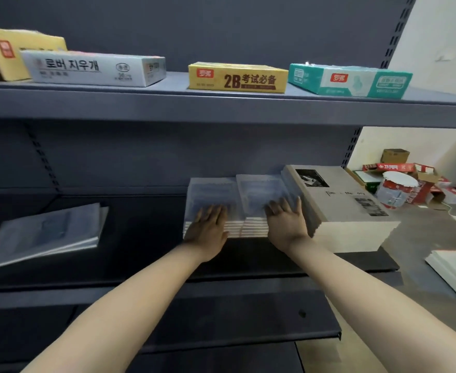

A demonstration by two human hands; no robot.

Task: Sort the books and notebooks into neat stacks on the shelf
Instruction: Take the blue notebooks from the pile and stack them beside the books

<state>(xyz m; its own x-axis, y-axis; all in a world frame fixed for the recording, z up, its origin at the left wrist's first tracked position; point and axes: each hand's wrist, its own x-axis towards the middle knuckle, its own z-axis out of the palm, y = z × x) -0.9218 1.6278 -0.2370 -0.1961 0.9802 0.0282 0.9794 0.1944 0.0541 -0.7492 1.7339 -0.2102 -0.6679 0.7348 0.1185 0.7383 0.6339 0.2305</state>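
Observation:
Two low stacks of pale blue notebooks lie side by side on the dark middle shelf (140,254). My left hand (208,224) presses flat on the left stack (210,192). My right hand (286,222) presses flat on the right stack (259,189), fingers straight. Touching the right stack stands a taller stack of grey-covered books (348,211), reaching the shelf's right end. Two loose blue-grey notebooks (46,232) lie askew at the left of the same shelf.
The upper shelf (221,103) carries a yellow-brown box (11,52), a white eraser box (92,68), a yellow 2B box (237,78) and a teal box (350,80). Cartons and a red-white tub (393,189) litter the floor at right. White sheets (455,267) lie at the right edge.

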